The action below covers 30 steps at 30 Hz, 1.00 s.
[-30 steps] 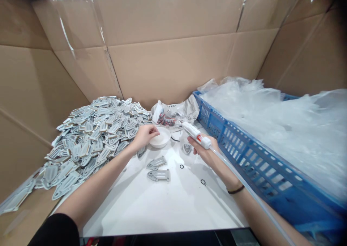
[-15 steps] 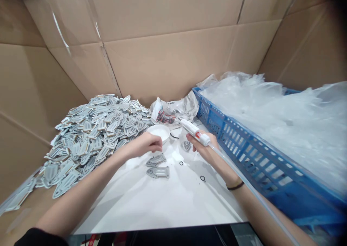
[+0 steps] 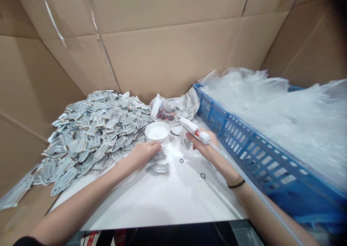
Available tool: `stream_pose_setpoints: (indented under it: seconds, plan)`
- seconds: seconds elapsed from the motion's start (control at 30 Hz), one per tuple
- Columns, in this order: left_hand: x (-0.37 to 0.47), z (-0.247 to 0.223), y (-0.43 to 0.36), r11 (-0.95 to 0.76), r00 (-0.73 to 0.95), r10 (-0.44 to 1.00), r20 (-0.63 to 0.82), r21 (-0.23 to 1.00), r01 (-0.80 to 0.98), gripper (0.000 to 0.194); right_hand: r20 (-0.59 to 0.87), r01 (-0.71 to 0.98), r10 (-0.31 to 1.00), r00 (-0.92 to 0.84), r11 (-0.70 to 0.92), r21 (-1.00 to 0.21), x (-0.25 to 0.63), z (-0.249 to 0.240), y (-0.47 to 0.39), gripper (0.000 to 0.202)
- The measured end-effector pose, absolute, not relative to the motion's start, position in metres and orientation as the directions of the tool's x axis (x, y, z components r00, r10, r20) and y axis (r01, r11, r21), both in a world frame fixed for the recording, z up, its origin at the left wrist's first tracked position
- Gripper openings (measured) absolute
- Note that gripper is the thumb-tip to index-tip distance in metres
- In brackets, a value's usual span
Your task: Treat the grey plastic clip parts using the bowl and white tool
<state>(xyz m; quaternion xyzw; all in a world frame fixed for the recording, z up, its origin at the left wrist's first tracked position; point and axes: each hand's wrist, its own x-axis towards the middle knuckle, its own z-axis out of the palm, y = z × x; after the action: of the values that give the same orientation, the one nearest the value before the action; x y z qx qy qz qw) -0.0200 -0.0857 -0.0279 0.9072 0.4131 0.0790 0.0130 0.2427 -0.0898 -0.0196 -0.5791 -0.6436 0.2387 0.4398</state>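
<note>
Head view: cardboard walls [image 3: 173, 58] close in the far edge and both sides of a white counter [image 3: 168, 206]. A blue crate [image 3: 287, 195] heaped with clear plastic [image 3: 271, 101] runs along the right edge; a pile of grey pieces [image 3: 94, 134] covers the left side, and a crumpled wrapper [image 3: 188, 103] lies by the far edge. Over the right half, the right hand [image 3: 207, 148] grips a white pen-like tool [image 3: 192, 126] trailing a tube. The left hand [image 3: 146, 152], fingers bent together, partly covers the farther grey piece [image 3: 162, 155] – whether it pinches it cannot be told. A white bowl [image 3: 157, 130] sits just beyond; the nearer grey piece [image 3: 158, 169] lies beside, toward the front edge. Two black rings [image 3: 201, 175] lie right of these. A second ago the left hand was over the bowl – now it is at the piece, the tool held much as before.
</note>
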Motion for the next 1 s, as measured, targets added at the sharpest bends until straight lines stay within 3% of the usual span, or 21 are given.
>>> stream_pose_setpoints:
  seconds: [0.07, 0.17, 0.3, 0.43, 0.6, 0.8, 0.9, 1.0]
  plan:
    - [-0.021, -0.023, -0.093, -0.624, 0.598, 0.777, 0.194, 0.111, 0.774, 0.029, 0.27, 0.521, 0.961, 0.06, 0.2, -0.829, 0.242, -0.017, -0.091, 0.033]
    - [-0.021, -0.018, -0.102, -0.606, 0.556, 0.796, 0.239, 0.321, 0.728, 0.028, 0.275, 0.527, 0.96, 0.046, 0.21, -0.824, 0.241, -0.016, -0.092, 0.033]
    - [-0.014, -0.023, -0.111, -0.451, 0.53, 0.842, 0.103, 0.673, 0.586, 0.012, 0.315, 0.548, 0.948, 0.044, 0.241, -0.801, 0.241, -0.02, -0.091, 0.034]
    - [-0.007, -0.034, -0.116, -0.259, 0.465, 0.885, -0.018, 0.811, 0.525, 0.021, 0.33, 0.545, 0.943, 0.034, 0.259, -0.797, 0.242, -0.023, -0.09, 0.034]
    - [-0.006, -0.041, -0.117, -0.348, 0.499, 0.866, 0.034, 0.757, 0.553, 0.024, 0.328, 0.545, 0.944, 0.03, 0.26, -0.797, 0.241, -0.023, -0.091, 0.034]
    - [-0.009, -0.048, -0.122, -0.659, 0.597, 0.747, 0.292, 0.437, 0.612, 0.017, 0.304, 0.508, 0.952, 0.029, 0.248, -0.825, 0.24, -0.027, -0.089, 0.033]
    - [-0.011, -0.044, -0.124, -0.665, 0.597, 0.747, 0.293, 0.364, 0.652, 0.024, 0.328, 0.509, 0.944, 0.024, 0.271, -0.817, 0.241, -0.027, -0.089, 0.034]
    - [-0.014, -0.037, -0.125, -0.668, 0.636, 0.741, 0.216, 0.329, 0.667, 0.02, 0.345, 0.52, 0.939, 0.016, 0.287, -0.805, 0.241, -0.026, -0.091, 0.035]
